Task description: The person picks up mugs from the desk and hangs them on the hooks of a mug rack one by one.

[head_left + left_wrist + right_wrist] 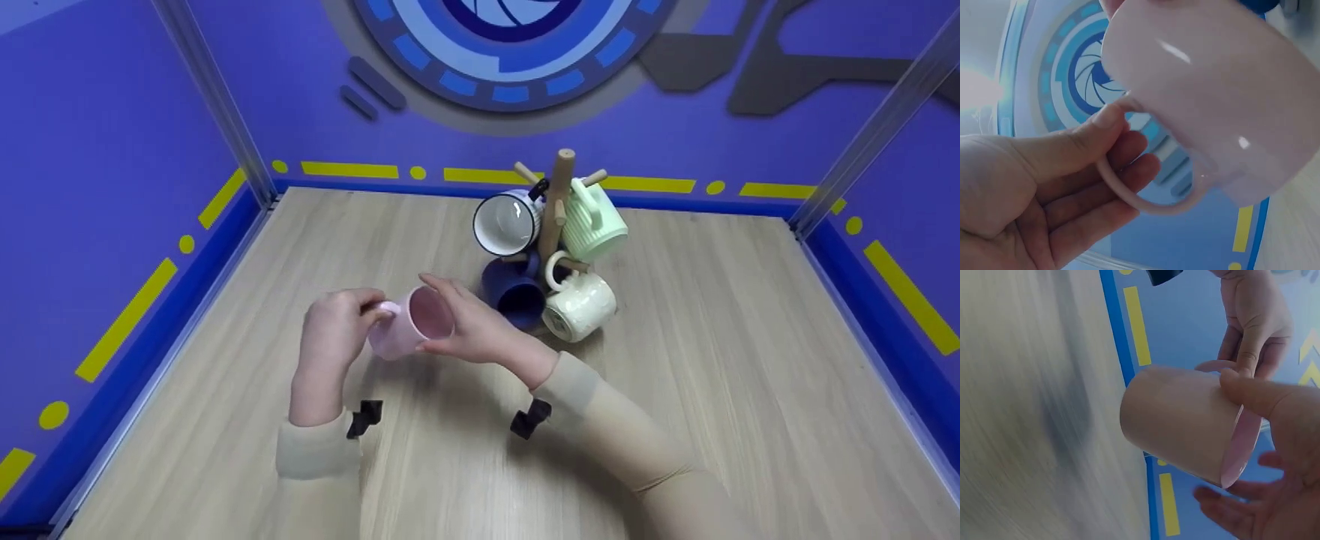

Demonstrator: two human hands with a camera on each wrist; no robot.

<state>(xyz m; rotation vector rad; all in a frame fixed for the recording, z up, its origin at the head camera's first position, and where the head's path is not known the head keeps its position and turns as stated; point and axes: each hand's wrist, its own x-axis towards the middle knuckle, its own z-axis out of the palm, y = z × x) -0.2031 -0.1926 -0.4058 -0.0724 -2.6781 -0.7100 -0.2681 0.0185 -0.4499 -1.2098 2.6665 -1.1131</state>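
Observation:
A pink mug (394, 335) is raised above the table, tilted with its mouth turned towards my right hand. My left hand (334, 326) pinches the mug's handle (1154, 208) between thumb and forefinger, its other fingers loosely curled by the loop. Across the mouth, my right hand (480, 326) spans the rim, thumb on one side of the wall and fingers on the opposite side. In the right wrist view those fingers (1230, 509) look blurred, close to the rim.
Behind my right hand stands a wooden mug tree (556, 202). On it hang a white mug with a dark rim (507, 223), a light green mug (596, 225), a dark blue mug (514, 292) and a cream mug (581, 307). Blue panels (112, 187) wall in the table (712, 337).

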